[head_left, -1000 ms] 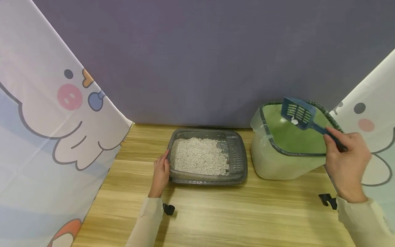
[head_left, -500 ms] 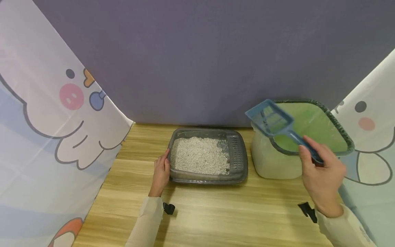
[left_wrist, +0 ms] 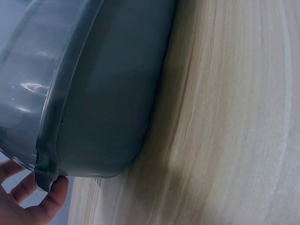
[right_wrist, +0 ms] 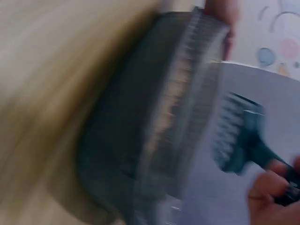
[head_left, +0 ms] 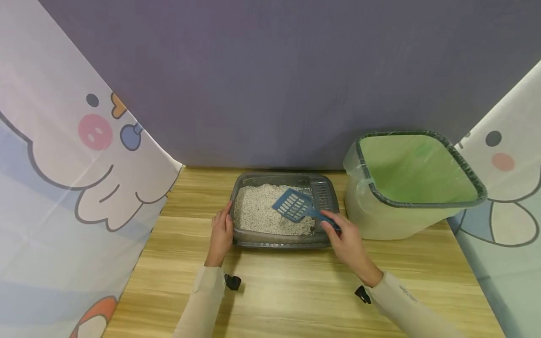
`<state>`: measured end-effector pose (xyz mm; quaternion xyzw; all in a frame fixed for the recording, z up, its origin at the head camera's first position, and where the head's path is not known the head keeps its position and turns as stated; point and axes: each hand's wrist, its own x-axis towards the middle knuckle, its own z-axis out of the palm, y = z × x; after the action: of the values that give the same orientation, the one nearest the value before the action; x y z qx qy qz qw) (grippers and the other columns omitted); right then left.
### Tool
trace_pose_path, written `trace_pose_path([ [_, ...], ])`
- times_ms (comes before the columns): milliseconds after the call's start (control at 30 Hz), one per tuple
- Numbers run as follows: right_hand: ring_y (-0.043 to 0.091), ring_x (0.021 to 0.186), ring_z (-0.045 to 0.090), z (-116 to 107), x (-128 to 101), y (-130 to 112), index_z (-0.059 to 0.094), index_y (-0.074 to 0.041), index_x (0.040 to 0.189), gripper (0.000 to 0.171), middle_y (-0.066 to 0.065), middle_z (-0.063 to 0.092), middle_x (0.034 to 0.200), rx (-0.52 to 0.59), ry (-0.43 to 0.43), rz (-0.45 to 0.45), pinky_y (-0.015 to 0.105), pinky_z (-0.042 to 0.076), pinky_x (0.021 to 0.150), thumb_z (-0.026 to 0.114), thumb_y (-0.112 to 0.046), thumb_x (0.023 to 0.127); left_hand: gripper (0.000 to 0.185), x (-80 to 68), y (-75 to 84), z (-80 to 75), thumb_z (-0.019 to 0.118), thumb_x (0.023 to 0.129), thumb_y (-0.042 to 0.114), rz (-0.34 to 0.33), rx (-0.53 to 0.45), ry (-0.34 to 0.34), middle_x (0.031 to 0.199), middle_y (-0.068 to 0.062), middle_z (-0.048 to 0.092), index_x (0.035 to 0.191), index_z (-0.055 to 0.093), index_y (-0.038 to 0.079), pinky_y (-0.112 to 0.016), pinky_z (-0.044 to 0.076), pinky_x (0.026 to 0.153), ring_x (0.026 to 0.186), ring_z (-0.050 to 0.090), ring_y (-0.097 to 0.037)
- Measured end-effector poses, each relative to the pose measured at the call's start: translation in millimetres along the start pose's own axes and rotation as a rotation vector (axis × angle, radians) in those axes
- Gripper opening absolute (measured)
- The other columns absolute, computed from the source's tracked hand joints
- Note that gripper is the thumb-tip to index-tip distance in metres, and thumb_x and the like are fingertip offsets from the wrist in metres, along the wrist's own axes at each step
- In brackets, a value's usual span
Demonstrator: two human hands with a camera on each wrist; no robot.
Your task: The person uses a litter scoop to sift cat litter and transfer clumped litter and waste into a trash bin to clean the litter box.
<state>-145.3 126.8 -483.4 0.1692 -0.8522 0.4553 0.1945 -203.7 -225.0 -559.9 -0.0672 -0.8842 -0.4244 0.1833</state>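
While left hand steadies litter tray, right hand holds scoop over it.

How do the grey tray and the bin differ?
The grey tray is low, flat and dark; the bin is tall, pale and leans.
The tray holds pale litter; the bin is lined with a green bag, contents unseen.
The left hand holds the tray; nothing touches the bin.
Both rest on the wooden table.

Even soft light overhead, faint shadows beside the litter tray, head view sharp with bowed edges, right wrist view heavily motion-blurred.
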Motion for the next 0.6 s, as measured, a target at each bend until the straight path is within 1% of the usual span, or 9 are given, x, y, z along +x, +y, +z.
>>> trace_pose_path([
  [67,0.007,0.057,0.045,12.8,-0.3,8.4,0.062,-0.002,0.122,0.030,0.007,0.063,0.094,-0.026,-0.123,0.094,0.026,0.041,0.054,0.060,-0.013,0.093,0.041,0.0,0.3,0.0,0.034,0.103,0.017,0.002,0.004,0.004,0.116,-0.020,0.055,0.142,0.044,0.010,-0.046,0.034,0.079,0.090,0.040,-0.032],
  [133,0.007,0.052,0.043,19.1,-0.4,12.3,0.060,-0.004,0.125,0.034,0.003,0.061,0.079,-0.056,-0.245,0.195,0.028,0.040,0.053,0.058,-0.020,0.095,0.041,0.1,1.3,-0.4,0.034,0.103,0.017,-0.004,0.015,-0.006,0.116,-0.021,0.055,0.143,0.044,0.010,-0.047,0.034,0.080,0.091,0.041,-0.033],
  [233,0.009,0.043,0.037,13.6,-1.9,5.3,0.051,-0.004,0.135,0.047,-0.003,0.049,0.057,-0.129,-0.398,0.319,0.029,0.036,0.046,0.058,-0.028,0.095,0.041,1.6,4.9,-4.3,0.035,0.103,0.016,-0.008,0.044,-0.048,0.116,-0.022,0.054,0.143,0.043,0.009,-0.050,0.035,0.084,0.097,0.044,-0.037],
  [300,0.009,0.041,0.038,1.4,-1.1,-8.5,0.044,-0.004,0.140,0.056,-0.004,0.046,0.051,-0.214,-0.464,0.337,0.029,0.034,0.044,0.059,-0.033,0.093,0.041,4.0,9.7,-10.8,0.037,0.102,0.014,0.007,0.089,-0.073,0.120,-0.024,0.052,0.142,0.043,0.005,-0.053,0.035,0.087,0.102,0.044,-0.040],
  [333,0.009,0.042,0.040,-6.4,0.6,-18.2,0.043,-0.005,0.140,0.059,-0.005,0.048,0.053,-0.256,-0.478,0.325,0.029,0.035,0.045,0.060,-0.034,0.093,0.041,6.4,14.3,-15.6,0.038,0.101,0.013,0.019,0.115,-0.082,0.122,-0.025,0.051,0.141,0.043,0.003,-0.054,0.035,0.088,0.105,0.044,-0.041],
  [400,0.011,0.054,0.052,-23.8,8.8,-40.7,0.045,-0.004,0.139,0.058,-0.003,0.058,0.068,-0.303,-0.464,0.242,0.032,0.042,0.051,0.062,-0.034,0.092,0.043,15.1,32.7,-28.2,0.041,0.100,0.012,0.050,0.161,-0.096,0.130,-0.025,0.047,0.141,0.041,0.001,-0.056,0.033,0.091,0.112,0.042,-0.042],
  [467,0.018,0.076,0.060,-39.0,25.5,-63.2,0.049,-0.005,0.135,0.052,0.003,0.064,0.090,-0.321,-0.412,0.102,0.037,0.048,0.066,0.061,-0.031,0.092,0.045,28.8,60.8,-40.5,0.043,0.099,0.013,0.110,0.210,-0.105,0.137,-0.022,0.043,0.142,0.040,0.002,-0.055,0.032,0.095,0.118,0.039,-0.041],
  [533,0.027,0.103,0.056,-49.1,49.1,-80.9,0.052,-0.004,0.133,0.046,0.011,0.059,0.116,-0.319,-0.355,-0.050,0.045,0.044,0.084,0.058,-0.028,0.095,0.047,44.5,97.8,-51.3,0.041,0.100,0.018,0.176,0.264,-0.142,0.143,-0.018,0.038,0.146,0.036,0.005,-0.054,0.028,0.099,0.125,0.036,-0.039],
  [600,0.034,0.122,0.043,-54.2,75.7,-91.8,0.050,-0.003,0.135,0.043,0.018,0.046,0.136,-0.328,-0.324,-0.155,0.051,0.035,0.096,0.053,-0.024,0.098,0.049,58.8,136.0,-57.0,0.037,0.102,0.028,0.239,0.332,-0.195,0.149,-0.012,0.032,0.148,0.033,0.010,-0.055,0.026,0.100,0.130,0.031,-0.037],
])
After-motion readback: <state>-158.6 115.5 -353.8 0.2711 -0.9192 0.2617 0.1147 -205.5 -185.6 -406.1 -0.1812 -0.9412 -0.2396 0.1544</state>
